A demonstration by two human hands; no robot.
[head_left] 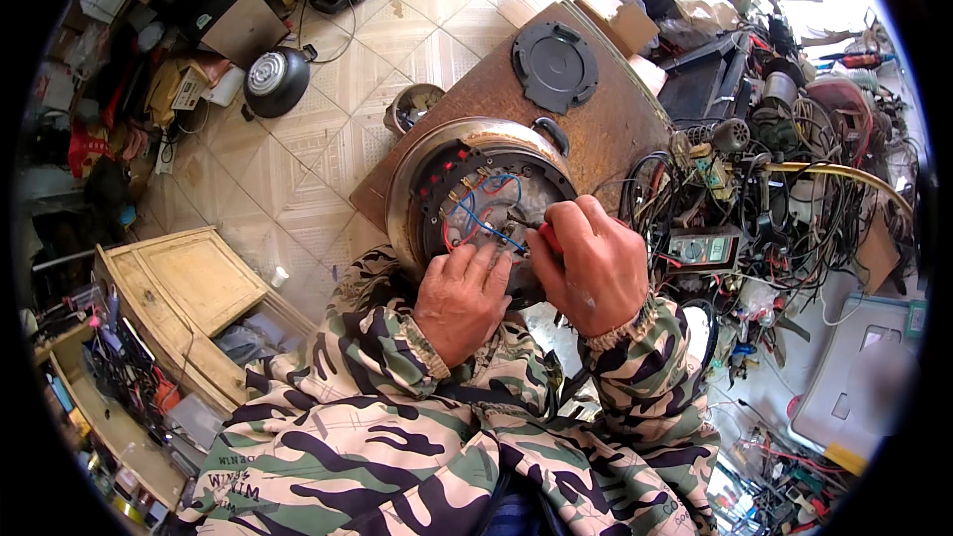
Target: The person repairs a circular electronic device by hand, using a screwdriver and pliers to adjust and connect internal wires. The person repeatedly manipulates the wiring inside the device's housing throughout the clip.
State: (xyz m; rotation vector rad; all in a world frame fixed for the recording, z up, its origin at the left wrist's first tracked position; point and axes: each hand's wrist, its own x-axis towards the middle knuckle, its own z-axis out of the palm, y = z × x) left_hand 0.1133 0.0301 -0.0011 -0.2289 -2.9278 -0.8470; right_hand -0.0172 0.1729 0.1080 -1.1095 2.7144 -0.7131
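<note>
A round metal appliance lies upturned on a worn brown board, showing a black ring, red parts and blue and red wires inside. My left hand grips its near side, fingertips curled over the lower edge by the wires. My right hand is closed around a red-handled tool, probably a screwdriver, whose thin shaft points into the middle of the wiring. The tool's tip is too small to make out. A round black plastic cover sits farther back on the board.
A tangled heap of cables with a multimeter crowds the right, above a grey case. A wooden cabinet stands at lower left. A black pot and a small bucket are on the tiled floor.
</note>
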